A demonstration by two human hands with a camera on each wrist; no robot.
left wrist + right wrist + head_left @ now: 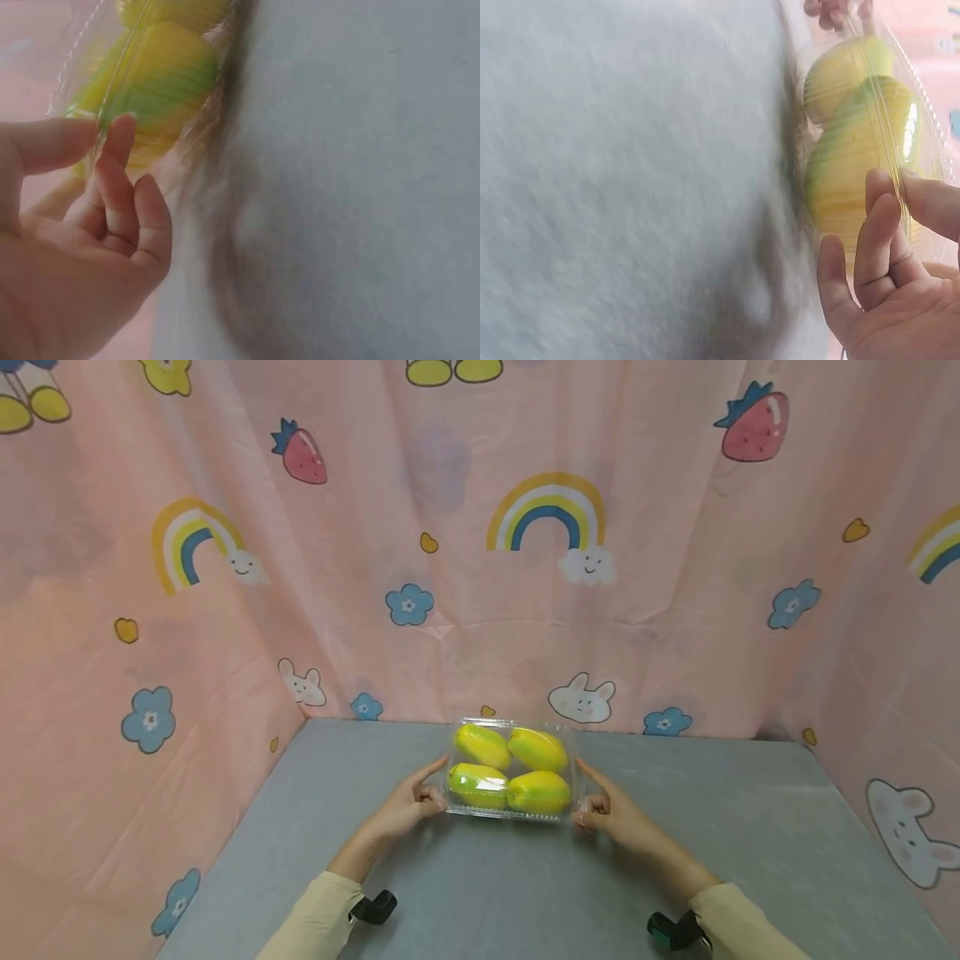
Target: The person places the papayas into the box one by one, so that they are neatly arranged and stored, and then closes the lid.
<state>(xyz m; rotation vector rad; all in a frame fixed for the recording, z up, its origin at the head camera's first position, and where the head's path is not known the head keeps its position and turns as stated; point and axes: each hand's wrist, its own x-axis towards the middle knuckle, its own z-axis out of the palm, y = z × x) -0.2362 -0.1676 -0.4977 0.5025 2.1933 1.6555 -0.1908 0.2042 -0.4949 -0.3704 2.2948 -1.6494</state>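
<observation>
A clear plastic clamshell box [517, 815] with a ridged rim holds several yellow-green fruits [538, 792] that look like mangoes. On its left side, my left hand [405, 802] pinches the rim between thumb and fingers; the left wrist view shows the thumb [60, 142] on the rim and fingers curled below it. My right hand [618, 814] grips the opposite end the same way, its thumb [930, 201] against the rim in the right wrist view. The lid appears shut over the fruits. Whether the box touches the table or hangs just above it, I cannot tell.
A grey table [750, 827] lies under the box, with its back edge just behind it. Around the back and sides hangs a pink curtain [480, 652] printed with rainbows, rabbits and flowers. Black straps with cameras [373, 907] sit at both wrists.
</observation>
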